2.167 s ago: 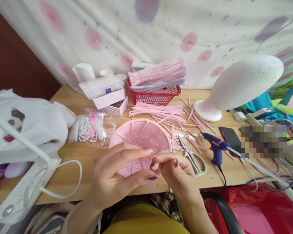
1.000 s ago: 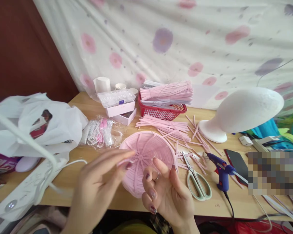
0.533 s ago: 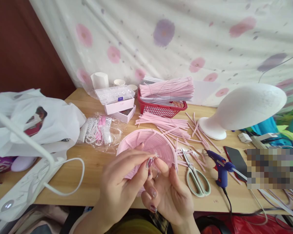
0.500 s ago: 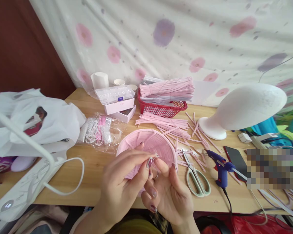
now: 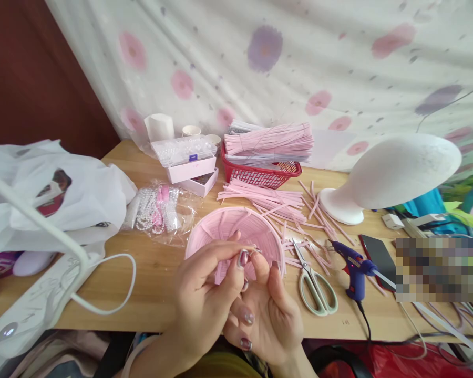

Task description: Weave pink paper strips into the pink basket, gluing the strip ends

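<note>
In front of me, my left hand is closed in a pinch, thumb against forefinger. A tiny shiny bit sits at its fingertips, too small to name. My right hand faces palm up beside it, one fingertip touching or nearly touching the pinch. Its thumb stands apart and the other fingers curl loosely behind the left hand. Below and beyond both hands lies a round pink bowl-shaped basket, ribbed inside and partly covered by the fingers. Scissors with pale green handles lie right of my right hand.
A blue glue gun with its cord stands right, by a dark phone. Pink fuzzy stems lie behind, near a red basket. A white foam head, bagged beads and a white lamp surround the work.
Both hands keep their pose near each other, with a slight turn of the pinching fingers. The whole view has shifted a little; the things on the table stay put.
</note>
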Available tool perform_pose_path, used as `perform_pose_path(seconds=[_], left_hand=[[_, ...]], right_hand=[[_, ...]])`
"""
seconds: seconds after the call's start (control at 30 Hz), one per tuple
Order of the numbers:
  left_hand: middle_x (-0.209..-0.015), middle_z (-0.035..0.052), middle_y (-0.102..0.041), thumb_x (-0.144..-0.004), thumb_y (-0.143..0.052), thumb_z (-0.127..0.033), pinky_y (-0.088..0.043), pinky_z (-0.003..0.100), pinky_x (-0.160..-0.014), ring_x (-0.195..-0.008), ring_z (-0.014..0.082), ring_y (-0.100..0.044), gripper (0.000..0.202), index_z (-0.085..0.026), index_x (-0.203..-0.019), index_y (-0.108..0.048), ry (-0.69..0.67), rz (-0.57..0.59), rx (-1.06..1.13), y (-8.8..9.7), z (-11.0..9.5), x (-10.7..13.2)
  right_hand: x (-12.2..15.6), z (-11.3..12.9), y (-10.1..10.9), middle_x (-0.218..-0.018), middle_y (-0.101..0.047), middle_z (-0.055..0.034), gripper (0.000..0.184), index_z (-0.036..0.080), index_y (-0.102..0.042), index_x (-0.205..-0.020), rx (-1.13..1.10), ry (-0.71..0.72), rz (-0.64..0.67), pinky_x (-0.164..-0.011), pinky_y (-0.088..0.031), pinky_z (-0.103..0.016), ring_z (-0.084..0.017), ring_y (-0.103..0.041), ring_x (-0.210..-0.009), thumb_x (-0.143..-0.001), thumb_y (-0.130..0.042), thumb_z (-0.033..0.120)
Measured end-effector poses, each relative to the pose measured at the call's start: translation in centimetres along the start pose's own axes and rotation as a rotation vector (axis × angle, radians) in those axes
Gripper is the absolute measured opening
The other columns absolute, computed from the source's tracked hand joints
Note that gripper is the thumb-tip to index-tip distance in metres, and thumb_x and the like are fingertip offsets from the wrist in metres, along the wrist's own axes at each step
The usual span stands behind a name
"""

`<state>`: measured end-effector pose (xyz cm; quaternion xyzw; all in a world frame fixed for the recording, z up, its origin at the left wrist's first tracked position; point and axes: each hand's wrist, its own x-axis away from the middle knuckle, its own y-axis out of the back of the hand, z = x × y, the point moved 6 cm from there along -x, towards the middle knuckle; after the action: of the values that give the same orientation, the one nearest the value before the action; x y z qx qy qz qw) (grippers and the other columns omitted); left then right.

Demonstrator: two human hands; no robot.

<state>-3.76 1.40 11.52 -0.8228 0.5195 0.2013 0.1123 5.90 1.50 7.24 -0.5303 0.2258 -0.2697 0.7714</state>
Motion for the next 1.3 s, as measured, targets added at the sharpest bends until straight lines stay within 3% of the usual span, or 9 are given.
perform_pose_path(seconds=[0.2, 0.5, 0.63, 0.7, 0.93, 1.03, 1.1, 1.17, 1.3], left_hand=[[-0.066, 0.0001, -0.074, -0.101, -0.066, -0.034, -0.068, 0.031, -0.077, -0.08, 0.0204, -0.08, 0.018, -0.025, -0.095, -0.082, 0.067, -0.02, 0.047, -0.4, 0.2, 0.0], [-0.096, 0.0038, -0.083, -0.1, -0.067, -0.041, -0.063, 0.019, -0.057, -0.089, 0.02, -0.081, 0.022, -0.027, -0.093, -0.083, 0.156, -0.005, 0.214, -0.5, 0.3, -0.1], [-0.094, -0.0002, -0.083, -0.095, -0.075, -0.037, -0.057, 0.013, -0.05, -0.059, 0.0079, -0.069, 0.012, -0.029, -0.095, -0.084, 0.284, 0.019, 0.275, -0.8, 0.6, -0.1], [-0.092, -0.0011, -0.082, -0.094, -0.076, -0.033, -0.054, 0.012, -0.046, -0.055, 0.0056, -0.066, 0.01, -0.03, -0.098, -0.085, 0.343, 0.021, 0.297, -1.0, 0.9, -0.1], [-0.105, -0.0006, -0.083, -0.098, -0.07, -0.024, -0.056, 0.013, -0.05, -0.094, 0.0164, -0.078, 0.018, -0.035, -0.1, -0.084, 0.161, 0.126, 0.263, -0.9, 0.7, -0.2], [-0.106, -0.0017, -0.083, -0.1, -0.068, -0.022, -0.057, 0.012, -0.05, -0.082, 0.0125, -0.077, 0.02, -0.036, -0.103, -0.083, 0.14, 0.145, 0.257, -0.8, 0.8, -0.1], [-0.106, -0.0031, -0.083, -0.1, -0.068, -0.021, -0.063, 0.016, -0.061, -0.059, 0.0059, -0.068, 0.021, -0.034, -0.104, -0.083, 0.099, 0.14, 0.225, -0.8, 0.6, -0.2], [-0.104, -0.0032, -0.083, -0.099, -0.068, -0.019, -0.067, 0.021, -0.079, -0.053, 0.0038, -0.064, 0.019, -0.031, -0.102, -0.083, 0.042, 0.121, 0.154, -0.7, 0.1, -0.3], [-0.095, 0.001, -0.084, -0.097, -0.068, -0.016, -0.066, 0.027, -0.092, -0.088, 0.0158, -0.08, 0.015, -0.025, -0.097, -0.081, -0.068, 0.077, 0.034, -0.4, -0.9, -0.5]], right_hand=[[-0.2, -0.2, -0.1, -0.073, -0.059, 0.0049, 0.026, 0.048, -0.078, -0.12, -0.032, 0.013, 0.015, -0.052, -0.041, -0.015, -0.007, -0.031, -0.054, -0.103, -0.061, 0.058], [-0.3, 0.0, 0.0, -0.092, -0.068, 0.0032, 0.023, 0.05, -0.077, -0.12, -0.063, 0.012, -0.016, -0.051, -0.042, -0.015, -0.008, -0.04, -0.059, -0.101, -0.065, 0.055], [-0.1, -0.1, 0.3, -0.089, -0.066, 0.0022, 0.024, 0.047, -0.077, -0.121, -0.05, 0.014, -0.027, -0.052, -0.042, -0.017, -0.009, -0.041, -0.06, -0.101, -0.066, 0.055], [0.0, -0.1, 0.5, -0.091, -0.067, 0.0019, 0.025, 0.046, -0.077, -0.122, -0.056, 0.015, -0.049, -0.052, -0.043, -0.016, -0.008, -0.042, -0.061, -0.1, -0.068, 0.054], [0.3, -0.1, 0.4, -0.091, -0.07, 0.0022, 0.022, 0.046, -0.079, -0.116, -0.078, -0.003, -0.063, -0.053, -0.046, -0.016, -0.007, -0.046, -0.061, -0.099, -0.069, 0.055], [0.4, -0.2, 0.2, -0.097, -0.072, 0.0019, 0.021, 0.045, -0.08, -0.116, -0.112, -0.005, -0.038, -0.054, -0.047, -0.015, -0.006, -0.048, -0.063, -0.099, -0.07, 0.052], [0.4, -0.3, 0.2, -0.098, -0.072, 0.0021, 0.021, 0.045, -0.079, -0.117, -0.12, -0.004, -0.03, -0.054, -0.048, -0.016, -0.006, -0.049, -0.064, -0.1, -0.07, 0.051], [0.5, -0.3, 0.3, -0.097, -0.072, 0.0025, 0.021, 0.046, -0.079, -0.118, -0.112, -0.001, -0.038, -0.053, -0.047, -0.016, -0.007, -0.048, -0.063, -0.099, -0.07, 0.052], [0.6, -0.4, 0.4, -0.097, -0.069, 0.0032, 0.019, 0.048, -0.079, -0.114, -0.08, -0.014, -0.078, -0.052, -0.044, -0.016, -0.007, -0.044, -0.062, -0.096, -0.073, 0.054]])
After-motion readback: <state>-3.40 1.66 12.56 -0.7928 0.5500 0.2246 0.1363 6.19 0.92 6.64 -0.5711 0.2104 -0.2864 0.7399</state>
